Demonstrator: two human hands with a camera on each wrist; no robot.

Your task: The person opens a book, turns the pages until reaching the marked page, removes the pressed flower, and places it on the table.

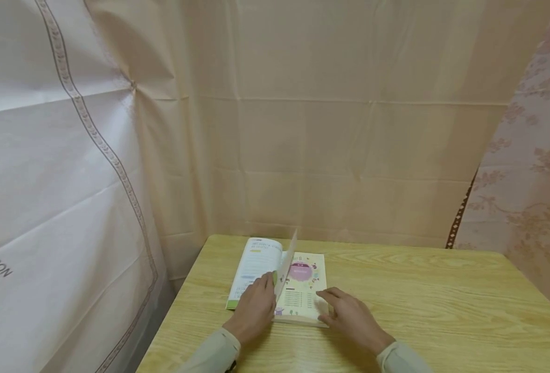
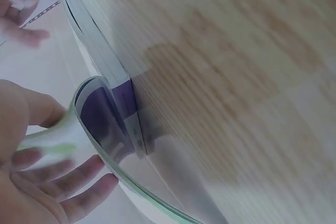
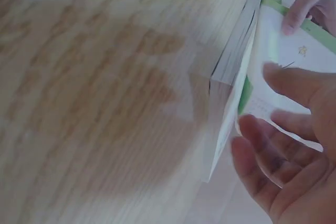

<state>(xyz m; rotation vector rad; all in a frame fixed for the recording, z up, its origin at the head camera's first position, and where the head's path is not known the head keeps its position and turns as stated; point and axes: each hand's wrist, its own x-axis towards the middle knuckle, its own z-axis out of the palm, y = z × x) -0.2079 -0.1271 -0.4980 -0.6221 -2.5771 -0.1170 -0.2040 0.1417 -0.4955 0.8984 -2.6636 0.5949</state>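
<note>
An open paperback book (image 1: 302,305) lies on the table, its left-hand pages (image 1: 257,259) printed with text and edged green at the bottom. One raised leaf (image 1: 287,267) stands nearly upright by the spine. My left hand (image 1: 254,305) lies over the left-hand pages and holds this leaf low down, its thumb (image 3: 296,19) against the leaf's face in the right wrist view. By the lower right corner of the cream page with a pink circle is my right hand (image 1: 349,315), fingers apart and loosely bent. Curved pages (image 2: 105,145) hang near the left fingertips.
The wood-grain table (image 1: 419,290) stretches to the right of the book. Behind it hangs a beige cloth (image 1: 326,155). A pale printed cloth (image 1: 69,233) hangs on the left, and a floral one (image 1: 526,181) on the right.
</note>
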